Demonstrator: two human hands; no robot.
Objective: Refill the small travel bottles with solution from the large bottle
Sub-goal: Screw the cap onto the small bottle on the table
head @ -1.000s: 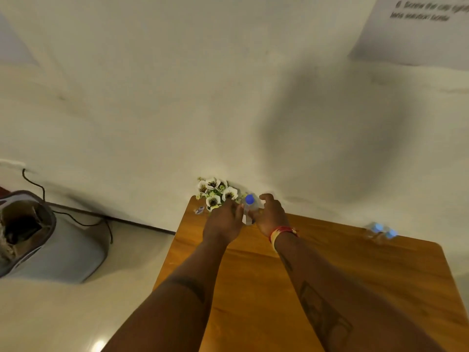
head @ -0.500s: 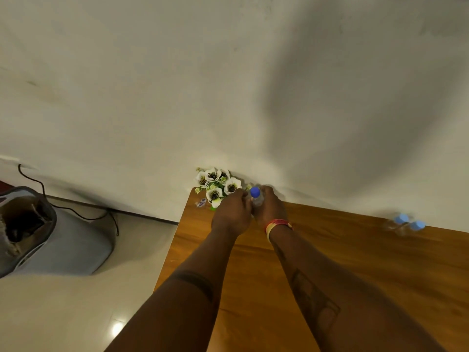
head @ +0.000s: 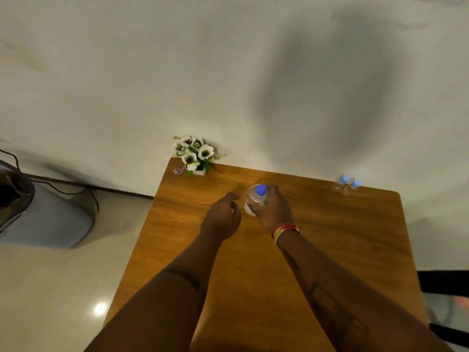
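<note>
My right hand (head: 275,210) grips the large clear bottle (head: 256,201), which has a blue cap and stands upright over the middle of the wooden table (head: 342,245). My left hand (head: 223,215) hovers just left of the bottle, fingers loosely curled, holding nothing. Two small clear travel bottles (head: 346,184) with light blue caps stand together at the table's far right edge, well apart from both hands.
A small pot of white flowers (head: 194,154) sits at the table's far left corner, with a tiny clear object (head: 179,170) beside it. A grey bin (head: 43,212) and a black cable lie on the floor to the left. A pale wall rises behind.
The large bottle has come away from the flower corner toward the table's middle in my right hand. My left hand has let go of it and sits beside it.
</note>
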